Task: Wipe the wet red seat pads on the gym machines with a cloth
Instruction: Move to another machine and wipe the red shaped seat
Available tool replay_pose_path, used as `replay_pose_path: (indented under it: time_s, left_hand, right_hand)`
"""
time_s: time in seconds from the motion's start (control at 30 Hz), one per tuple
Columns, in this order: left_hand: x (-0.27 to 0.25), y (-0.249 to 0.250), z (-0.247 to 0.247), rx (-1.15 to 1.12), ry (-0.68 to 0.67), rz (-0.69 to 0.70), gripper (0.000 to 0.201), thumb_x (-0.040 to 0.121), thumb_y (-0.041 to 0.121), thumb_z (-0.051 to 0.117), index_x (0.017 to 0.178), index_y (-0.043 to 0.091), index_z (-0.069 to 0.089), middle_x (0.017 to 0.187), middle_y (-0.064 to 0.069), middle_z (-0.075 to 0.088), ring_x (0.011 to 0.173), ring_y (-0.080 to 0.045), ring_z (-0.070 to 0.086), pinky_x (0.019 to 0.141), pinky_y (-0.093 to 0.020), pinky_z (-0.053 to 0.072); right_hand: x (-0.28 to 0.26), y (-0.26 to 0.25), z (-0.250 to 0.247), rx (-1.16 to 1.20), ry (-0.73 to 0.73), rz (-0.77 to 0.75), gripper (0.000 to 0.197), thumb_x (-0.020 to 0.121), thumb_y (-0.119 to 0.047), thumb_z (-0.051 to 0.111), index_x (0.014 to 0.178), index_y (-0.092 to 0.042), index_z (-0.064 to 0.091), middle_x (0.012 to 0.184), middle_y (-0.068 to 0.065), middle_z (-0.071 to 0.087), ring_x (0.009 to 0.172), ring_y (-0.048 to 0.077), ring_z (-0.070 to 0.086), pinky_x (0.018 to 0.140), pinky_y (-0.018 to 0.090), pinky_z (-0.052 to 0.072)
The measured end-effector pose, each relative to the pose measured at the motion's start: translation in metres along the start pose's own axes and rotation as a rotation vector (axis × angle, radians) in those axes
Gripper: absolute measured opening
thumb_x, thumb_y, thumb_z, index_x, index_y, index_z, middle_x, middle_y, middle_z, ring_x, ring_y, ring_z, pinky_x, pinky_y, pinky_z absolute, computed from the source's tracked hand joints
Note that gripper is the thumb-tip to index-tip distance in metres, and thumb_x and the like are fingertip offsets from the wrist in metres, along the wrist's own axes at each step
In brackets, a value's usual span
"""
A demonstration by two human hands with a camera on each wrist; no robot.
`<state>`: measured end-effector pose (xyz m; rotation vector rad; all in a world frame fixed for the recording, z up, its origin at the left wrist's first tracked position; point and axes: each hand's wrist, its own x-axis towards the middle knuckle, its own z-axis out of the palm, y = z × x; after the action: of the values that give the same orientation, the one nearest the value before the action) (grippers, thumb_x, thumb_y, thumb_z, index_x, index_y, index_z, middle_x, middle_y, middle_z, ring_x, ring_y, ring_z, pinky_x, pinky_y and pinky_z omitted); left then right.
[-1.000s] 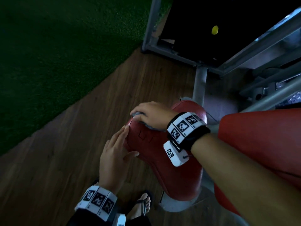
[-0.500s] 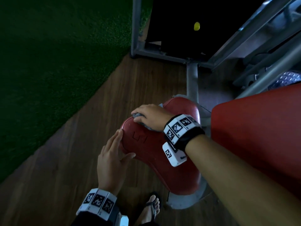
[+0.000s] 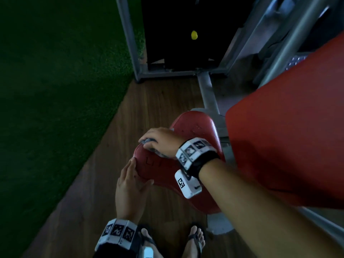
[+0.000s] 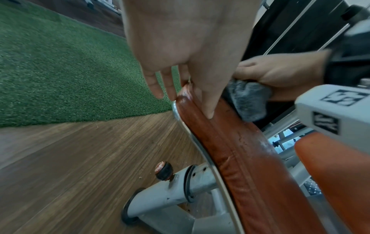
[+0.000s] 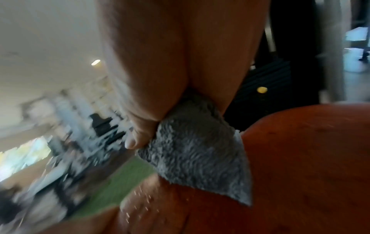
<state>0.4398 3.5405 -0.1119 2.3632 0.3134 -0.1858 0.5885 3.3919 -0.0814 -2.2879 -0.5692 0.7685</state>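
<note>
A gym floor, half green turf [image 3: 55,108] and half wood planks [image 3: 104,183], with a grey metal machine frame [image 3: 206,90] standing on it. Two red pads are in view: a large one [image 3: 288,136] at right and a smaller seat pad [image 3: 197,135] beside it, with water droplets on it. One right hand [image 3: 160,141] presses one grey cloth [image 5: 196,152] on the seat pad, fingers curled round it. One left hand [image 3: 130,185], fingers straight, rests against the seat pad's edge. Two feet in sandals [image 3: 195,239] stand below.

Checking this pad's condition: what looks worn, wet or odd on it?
Water droplets bead on the red seat pad beyond the grey cloth gripped by the right hand. Its side seam is creased and scuffed.
</note>
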Motion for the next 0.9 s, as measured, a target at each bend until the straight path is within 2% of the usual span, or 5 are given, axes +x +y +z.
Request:
replay_pose_path:
  time_s: [0.2,0.33,0.5,0.77,0.9]
  left_hand:
    - [0.010,0.024,-0.007,0.078,-0.160,-0.119,0.107,0.064,0.036,0.088,0.148,0.014,0.025,0.143,-0.009,0.033,0.133,-0.034,0.034,0.105,-0.045,0.035]
    - [0.023,0.038,-0.002,0.032,-0.254,-0.176,0.145,0.054,0.048,0.093,0.156,0.026,-0.009,0.158,-0.001,0.003,0.145,-0.034,0.011,0.115,-0.057,0.028]
    - [0.025,0.033,0.010,0.013,-0.211,-0.166,0.153,0.045,0.039,0.097,0.156,0.026,-0.007,0.163,0.003,-0.007,0.151,-0.029,0.006,0.118,-0.054,0.025]
    - [0.017,0.037,0.012,0.063,-0.107,-0.170,0.144,0.050,0.038,0.096,0.158,0.023,0.002,0.166,0.006,0.003,0.150,-0.019,0.015,0.111,-0.049,0.034]
    - [0.016,0.045,0.010,0.111,-0.129,-0.188,0.141,0.054,0.040,0.094,0.158,0.024,0.000,0.166,0.007,0.000,0.150,-0.021,0.017,0.107,-0.051,0.036]
  right_hand:
    - [-0.091,0.043,0.007,0.222,0.484,0.149,0.029,0.094,-0.020,0.060,0.121,-0.013,0.067,0.118,0.004,0.066,0.110,0.016,0.060,0.099,0.028,0.041]
    - [-0.142,0.082,0.025,0.235,0.760,0.352,0.035,0.093,-0.023,0.063,0.128,-0.015,0.062,0.120,0.004,0.064,0.114,0.019,0.058,0.101,0.027,0.041]
    - [-0.170,0.099,0.062,0.149,0.695,0.506,0.053,0.090,-0.030,0.067,0.137,-0.011,0.053,0.136,0.009,0.048,0.129,0.025,0.043,0.112,0.034,0.031]
    - [-0.158,0.104,0.075,-0.113,0.712,0.469,0.044,0.082,-0.026,0.075,0.121,-0.011,0.066,0.122,0.010,0.053,0.109,0.033,0.051,0.089,0.046,0.049]
    - [-0.136,0.108,0.051,-0.124,0.702,0.431,0.037,0.084,-0.026,0.073,0.119,-0.014,0.067,0.118,0.006,0.052,0.110,0.029,0.048,0.090,0.040,0.043]
